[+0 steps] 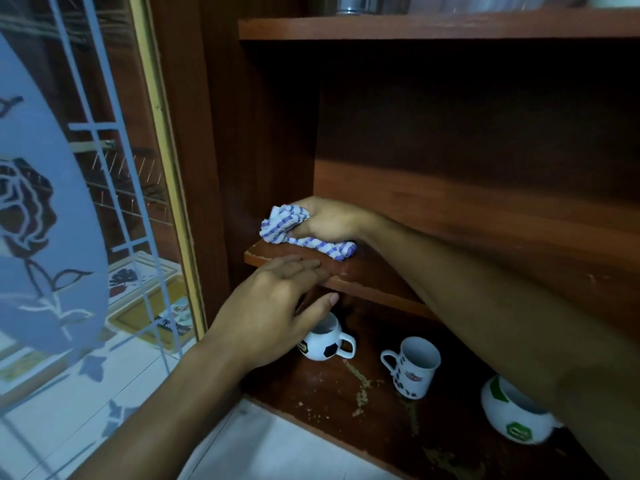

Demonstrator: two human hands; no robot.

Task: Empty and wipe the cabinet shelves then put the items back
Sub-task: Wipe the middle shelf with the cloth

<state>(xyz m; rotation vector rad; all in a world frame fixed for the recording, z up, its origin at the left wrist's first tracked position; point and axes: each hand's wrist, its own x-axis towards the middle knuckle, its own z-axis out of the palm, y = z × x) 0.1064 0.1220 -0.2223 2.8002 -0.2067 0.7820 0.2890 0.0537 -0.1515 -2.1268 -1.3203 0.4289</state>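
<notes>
On the middle shelf (346, 271) of the brown cabinet (214, 133), the right hand (329, 220) is bunched tight around a blue-and-white striped cloth (294, 230), pressing it onto the board at the near left corner. The left hand (277, 306) grips that shelf's front edge, fingers flat on top and thumb tucked underneath.

Below, on the bottom shelf (346, 403), three mugs stand well apart: a football-pattern mug (323, 344) at the left, partly behind the left hand; a white mug with a red logo (414, 367) in the middle; and a round white-and-green mug (512, 414) at the right, half covered by the right forearm. The bottom board shows worn, flaking patches near its front.

The middle shelf is bare to the right and back, though deep shadow hides its far corners. The top shelf (415, 27) carries metal and glass things, cut off by the frame. At the left the frosted glass door (52, 202) stands open, with trays blurred behind it.
</notes>
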